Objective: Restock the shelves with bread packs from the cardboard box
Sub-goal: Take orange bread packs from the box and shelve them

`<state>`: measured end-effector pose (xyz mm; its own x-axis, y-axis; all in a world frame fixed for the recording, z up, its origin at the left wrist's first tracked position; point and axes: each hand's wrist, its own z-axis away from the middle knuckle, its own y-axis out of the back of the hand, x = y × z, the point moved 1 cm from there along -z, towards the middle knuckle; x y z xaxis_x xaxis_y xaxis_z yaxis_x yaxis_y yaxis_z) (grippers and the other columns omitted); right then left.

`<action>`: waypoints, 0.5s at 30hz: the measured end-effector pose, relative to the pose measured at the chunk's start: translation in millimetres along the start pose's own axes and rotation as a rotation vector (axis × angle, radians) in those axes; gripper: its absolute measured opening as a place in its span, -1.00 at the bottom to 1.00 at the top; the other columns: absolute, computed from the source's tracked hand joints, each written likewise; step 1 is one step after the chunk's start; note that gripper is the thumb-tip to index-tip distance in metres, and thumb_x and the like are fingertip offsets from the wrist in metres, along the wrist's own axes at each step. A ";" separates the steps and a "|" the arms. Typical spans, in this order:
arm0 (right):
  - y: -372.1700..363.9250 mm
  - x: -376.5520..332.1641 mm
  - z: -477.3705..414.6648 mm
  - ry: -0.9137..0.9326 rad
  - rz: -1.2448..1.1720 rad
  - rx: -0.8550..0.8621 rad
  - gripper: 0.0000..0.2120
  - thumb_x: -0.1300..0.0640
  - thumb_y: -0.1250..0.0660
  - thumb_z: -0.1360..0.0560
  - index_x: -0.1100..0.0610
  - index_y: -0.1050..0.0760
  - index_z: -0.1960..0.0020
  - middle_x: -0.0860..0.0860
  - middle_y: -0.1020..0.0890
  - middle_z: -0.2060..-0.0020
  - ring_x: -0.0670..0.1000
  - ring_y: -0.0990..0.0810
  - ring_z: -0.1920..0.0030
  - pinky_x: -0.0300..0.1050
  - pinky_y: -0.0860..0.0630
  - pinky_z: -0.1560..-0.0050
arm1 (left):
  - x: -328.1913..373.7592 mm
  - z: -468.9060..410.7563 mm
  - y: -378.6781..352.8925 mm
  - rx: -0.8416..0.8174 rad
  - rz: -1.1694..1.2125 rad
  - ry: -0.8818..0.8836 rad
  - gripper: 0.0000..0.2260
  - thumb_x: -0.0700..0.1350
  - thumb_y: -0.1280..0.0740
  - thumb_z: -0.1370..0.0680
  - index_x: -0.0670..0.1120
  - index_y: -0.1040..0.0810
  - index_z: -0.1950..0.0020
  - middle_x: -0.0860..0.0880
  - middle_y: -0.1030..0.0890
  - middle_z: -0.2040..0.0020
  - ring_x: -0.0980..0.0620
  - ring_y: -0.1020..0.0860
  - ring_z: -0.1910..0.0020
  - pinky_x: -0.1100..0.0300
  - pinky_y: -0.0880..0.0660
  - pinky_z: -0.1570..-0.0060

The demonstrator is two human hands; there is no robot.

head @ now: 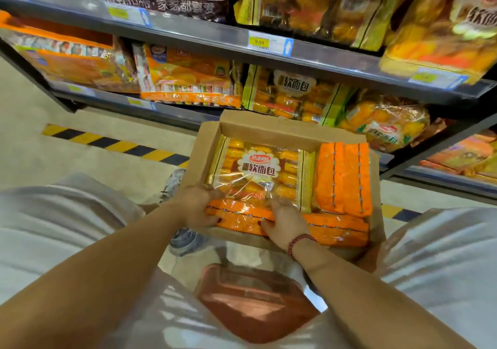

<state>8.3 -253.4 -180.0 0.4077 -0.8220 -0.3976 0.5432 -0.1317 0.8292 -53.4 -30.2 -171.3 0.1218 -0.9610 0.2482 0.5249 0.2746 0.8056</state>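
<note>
An open cardboard box [204, 144] sits on the floor in front of the shelves. A yellow bread pack [258, 168] with a clear window lies flat on top inside it. Orange packs stand on edge to its right [343, 176] and lie along the near side [336, 227]. My left hand [197, 205] grips the near-left corner of the yellow pack and the orange pack under it. My right hand [285, 221], with a red bead bracelet on the wrist, presses on the near edge of the same packs.
Metal shelves [204, 35] carry yellow and orange bread packs, with price tags [269, 43] on the rails. Yellow-black hazard tape [113, 143] runs along the floor. A shoe [174, 183] stands left of the box. My knees in pale trousers flank the box.
</note>
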 end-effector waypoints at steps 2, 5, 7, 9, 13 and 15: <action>-1.3 1.4 -3.3 -0.012 -0.012 0.020 -0.73 0.10 -0.30 -0.51 0.10 -0.48 -0.19 0.06 -0.50 -0.21 0.06 -0.47 -0.21 -0.08 -0.45 -0.19 | -2.3 -2.8 -1.1 -0.035 0.018 0.008 -0.44 0.14 -0.34 -0.50 0.10 -0.33 -0.47 -0.04 -0.52 -0.30 -0.04 -0.50 -0.24 0.12 -0.46 -0.20; -2.6 4.2 -5.0 0.021 0.008 0.013 -0.92 0.15 -0.25 -0.54 0.13 -0.48 0.00 0.07 -0.57 -0.06 0.07 -0.53 -0.08 -0.10 -0.48 -0.02 | -2.4 -6.1 -1.2 -0.021 0.086 0.022 -0.48 0.08 -0.38 -0.50 0.07 -0.39 -0.44 -0.07 -0.55 -0.27 -0.05 -0.52 -0.21 0.15 -0.47 -0.16; -1.3 5.9 -6.1 0.020 -0.094 0.010 -0.96 0.16 -0.24 -0.55 0.10 -0.44 0.08 0.07 -0.62 0.00 0.08 -0.57 -0.02 -0.02 -0.54 0.01 | -3.4 -6.3 -0.6 -0.024 0.187 0.044 -0.48 0.02 -0.42 -0.50 0.03 -0.41 -0.44 -0.07 -0.53 -0.30 -0.05 -0.51 -0.23 0.15 -0.46 -0.19; 2.0 4.8 -7.9 0.021 -0.190 0.023 -0.91 0.16 -0.24 -0.55 0.06 -0.40 0.13 0.04 -0.64 0.07 0.07 -0.59 0.04 0.03 -0.56 0.05 | -8.1 -6.0 3.0 -0.031 0.355 0.097 -0.46 -0.04 -0.46 -0.48 0.01 -0.41 -0.44 -0.06 -0.49 -0.32 -0.05 -0.49 -0.25 0.15 -0.47 -0.20; 16.4 -4.1 -10.1 0.032 -0.352 0.091 -0.74 0.21 -0.28 -0.54 -0.03 -0.34 0.26 -0.07 -0.49 0.34 -0.03 -0.48 0.32 0.01 -0.51 0.25 | -19.1 -8.0 14.0 0.014 0.579 0.125 -0.43 -0.08 -0.51 -0.44 0.03 -0.41 -0.41 0.01 -0.49 -0.24 -0.02 -0.48 -0.22 0.22 -0.46 -0.08; 29.3 -6.4 -11.6 0.030 -0.456 0.137 -0.71 0.26 -0.29 -0.53 -0.04 -0.34 0.27 -0.05 -0.50 0.29 -0.06 -0.49 0.26 -0.03 -0.50 0.23 | -21.4 -8.6 20.3 0.071 0.674 0.126 -0.47 -0.06 -0.53 -0.43 0.08 -0.44 -0.35 0.04 -0.51 -0.18 -0.03 -0.50 -0.20 0.27 -0.45 0.05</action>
<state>30.2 -245.5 -157.7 0.1723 -0.6476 -0.7422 0.5705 -0.5487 0.6111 -38.0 -4.4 -165.0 0.5016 -0.5746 0.6467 0.2438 0.8111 0.5316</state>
